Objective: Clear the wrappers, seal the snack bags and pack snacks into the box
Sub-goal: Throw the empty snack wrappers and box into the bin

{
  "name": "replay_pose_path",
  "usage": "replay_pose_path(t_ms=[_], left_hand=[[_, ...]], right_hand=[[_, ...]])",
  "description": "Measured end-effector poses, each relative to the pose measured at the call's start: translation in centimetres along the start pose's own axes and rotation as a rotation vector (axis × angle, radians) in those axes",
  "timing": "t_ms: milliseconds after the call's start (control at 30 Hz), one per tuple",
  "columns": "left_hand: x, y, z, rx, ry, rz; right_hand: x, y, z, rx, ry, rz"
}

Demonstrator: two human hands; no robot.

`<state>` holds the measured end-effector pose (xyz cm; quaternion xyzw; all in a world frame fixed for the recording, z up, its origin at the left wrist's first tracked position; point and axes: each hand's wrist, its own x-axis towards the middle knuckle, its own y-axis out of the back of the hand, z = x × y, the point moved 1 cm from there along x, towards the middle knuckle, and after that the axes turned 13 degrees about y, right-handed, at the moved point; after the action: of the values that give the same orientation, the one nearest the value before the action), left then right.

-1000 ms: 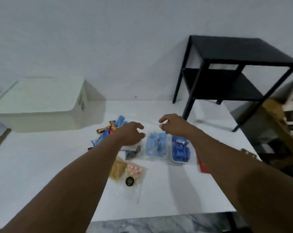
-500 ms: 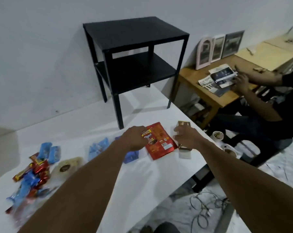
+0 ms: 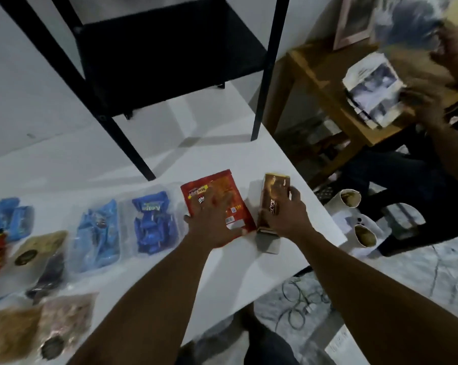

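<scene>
Two hands on two packets at the right end of one white table (image 3: 209, 154).
One black side table (image 3: 170, 48) stands on it. Two clear plastic bags of blue wrappers lie flat side by side, the left bag (image 3: 97, 233) and the right bag (image 3: 153, 225). One glossy red pouch (image 3: 222, 184) lies flat just right of them, its long axis pointing away from the person. The left hand (image 3: 214, 222) presses on it, fingers straight and spread. One brown rectangular carton (image 3: 275, 191), near the table's right edge, points likewise. The right hand (image 3: 285, 217) curls fingers and thumb round it.
</scene>
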<state>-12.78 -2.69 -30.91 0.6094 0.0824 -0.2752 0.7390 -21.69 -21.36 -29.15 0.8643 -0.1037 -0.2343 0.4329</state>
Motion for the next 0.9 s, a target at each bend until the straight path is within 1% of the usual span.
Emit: replay_pose_path(t_ms=[133,233,367,500,633,767,900], left_hand=[[1.0,-1.8,2.2,-0.019,0.174,0.08],[1.8,-3.3,2.9,-0.01,0.23,0.074],[1.9,-4.4,3.3,0.069,0.25,0.068],[1.3,-4.2,2.8,0.13,0.236,0.135],[0.9,-3.7,1.7,0.12,0.213,0.184],[0.2,-3.7,1.6,0.087,0.208,0.21],[-1.2,-3.8,0.7,0.019,0.199,0.237]], right_hand=[[2.1,-0.9,1.4,-0.003,0.145,0.029],[3.0,-0.6,1.8,0.032,0.181,0.053],[3.6,-0.1,2.3,0.022,0.229,0.063],[3.7,-0.2,2.6,-0.019,0.255,0.06],[3.7,-0.4,2.4,-0.012,0.254,0.069],[3.7,-0.4,2.1,-0.016,0.247,0.039],[3.6,-0.5,1.6,-0.011,0.28,-0.005]])
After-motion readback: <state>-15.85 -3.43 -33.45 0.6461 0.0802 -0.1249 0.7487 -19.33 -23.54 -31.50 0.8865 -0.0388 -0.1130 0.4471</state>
